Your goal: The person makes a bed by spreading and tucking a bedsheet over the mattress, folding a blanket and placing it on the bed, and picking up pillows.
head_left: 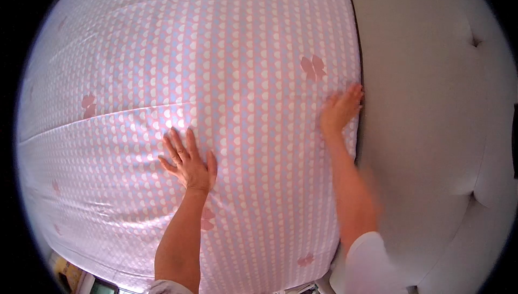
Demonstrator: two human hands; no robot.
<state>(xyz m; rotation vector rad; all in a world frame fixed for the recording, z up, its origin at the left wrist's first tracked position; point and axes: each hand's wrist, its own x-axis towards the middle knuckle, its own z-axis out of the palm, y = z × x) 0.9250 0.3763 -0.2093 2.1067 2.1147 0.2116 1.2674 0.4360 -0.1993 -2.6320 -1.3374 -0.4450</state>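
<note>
1. Head view, handling: a flat, steady left hand likely suits the patterned sheet best, with the right hand following the edge beside the grey padded panel.
2. Left hand: fingers spread, clamped on nothing; farther from panel.
3. Right hand: blurred, next to panel; cannot tell whether it pinches cloth.
4. Patterned sheet: beneath both hands, one edge alongside panel.

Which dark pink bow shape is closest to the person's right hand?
The dark pink bow shape just beyond the bare right hand, near the right edge of the pink patterned sheet; the others lie farther away.
</note>
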